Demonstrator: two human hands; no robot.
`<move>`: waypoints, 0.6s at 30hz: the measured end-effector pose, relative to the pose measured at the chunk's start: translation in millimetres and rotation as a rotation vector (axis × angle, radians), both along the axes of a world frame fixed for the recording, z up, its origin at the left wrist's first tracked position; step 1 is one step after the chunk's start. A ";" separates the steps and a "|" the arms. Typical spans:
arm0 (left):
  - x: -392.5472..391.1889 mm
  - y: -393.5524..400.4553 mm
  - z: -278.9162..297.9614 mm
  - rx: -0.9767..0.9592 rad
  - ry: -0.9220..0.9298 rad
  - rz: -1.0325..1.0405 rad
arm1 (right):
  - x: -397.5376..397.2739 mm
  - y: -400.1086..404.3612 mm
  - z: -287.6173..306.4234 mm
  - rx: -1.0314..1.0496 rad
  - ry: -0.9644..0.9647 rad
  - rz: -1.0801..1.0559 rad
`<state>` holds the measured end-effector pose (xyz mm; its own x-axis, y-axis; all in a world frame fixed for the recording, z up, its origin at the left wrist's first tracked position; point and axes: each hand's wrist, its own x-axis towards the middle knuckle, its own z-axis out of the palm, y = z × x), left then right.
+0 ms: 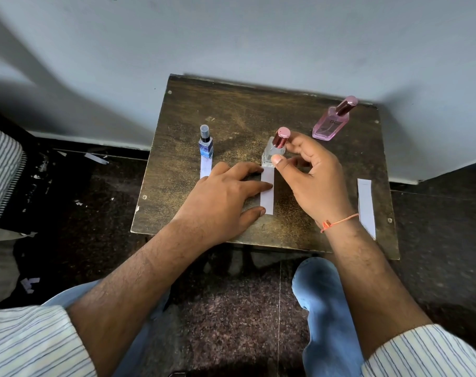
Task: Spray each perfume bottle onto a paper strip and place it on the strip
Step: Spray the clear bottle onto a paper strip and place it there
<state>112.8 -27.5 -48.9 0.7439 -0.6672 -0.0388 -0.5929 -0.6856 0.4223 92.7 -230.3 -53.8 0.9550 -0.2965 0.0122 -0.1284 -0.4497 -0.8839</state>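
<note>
The right hand (pixel 310 172) has its thumb and fingers curled loosely about the clear square glass perfume bottle with the glossy pink-red cap (pixel 275 149), the thumb tip at the bottle's shoulder and a fingertip by the cap; whether it grips or only touches I cannot tell for sure, though it looks like a light pinch. The left hand (pixel 226 197) lies flat with straight fingers spread, pressing down the middle white paper strip (pixel 267 190). The bottle stands upright on that strip's far end.

To finish this step well, I judge the bottle's base should sit squarely on the paper, and the fingers should come away straight and gently, since the tall cap makes it top-heavy and smooth glass slides easily on thin paper. The flat hand should keep the light strip from shifting.

Further out, a small blue square bottle with a dark grey sprayer cap (pixel 206 142) stands on its own narrow white strip (pixel 205 167). A flat pink translucent bottle with a metallic pink cap (pixel 332 122) waits near the far right corner, well apart from the bare white strip at the right edge (pixel 366 205). The worn dark wooden tabletop (pixel 231 110) looks scratched and matte.
</note>
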 end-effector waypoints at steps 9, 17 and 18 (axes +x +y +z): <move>1.0 1.4 -0.5 -0.018 -0.007 -0.011 | -2.9 -2.7 5.5 0.010 0.010 0.021; 2.5 -0.2 -3.9 -0.130 -0.047 -0.008 | -6.9 -20.0 1.3 -0.019 -0.003 -0.011; 2.3 -1.1 -3.7 -0.152 -0.053 -0.009 | -7.5 -22.7 0.1 -0.026 -0.006 -0.016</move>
